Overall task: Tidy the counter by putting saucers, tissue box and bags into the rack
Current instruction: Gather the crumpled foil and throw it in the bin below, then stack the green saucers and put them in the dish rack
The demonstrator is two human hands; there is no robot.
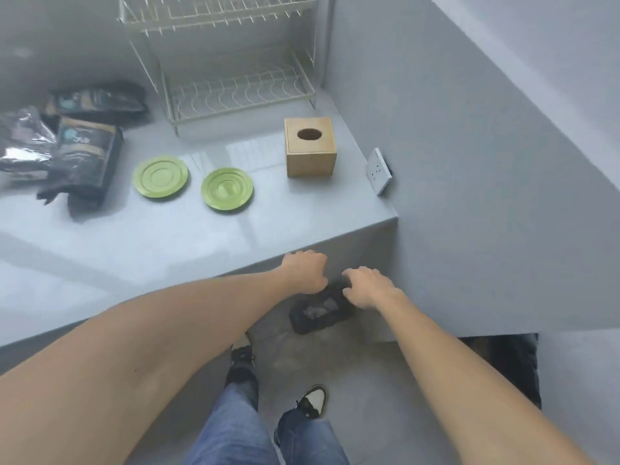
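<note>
Two green saucers lie flat on the grey counter. A wooden tissue box with a round hole on top stands to their right. Several dark bags lie in a heap at the far left. The white wire rack stands at the back against the wall, both tiers bare. My left hand hovers with curled fingers at the counter's front edge. My right hand is beside it, fingers bent, touching a dark rectangular object below the edge.
A white wall socket sits on the grey wall to the right of the counter corner. Below the counter are the concrete floor, my jeans and shoes. A dark opening shows at the lower right.
</note>
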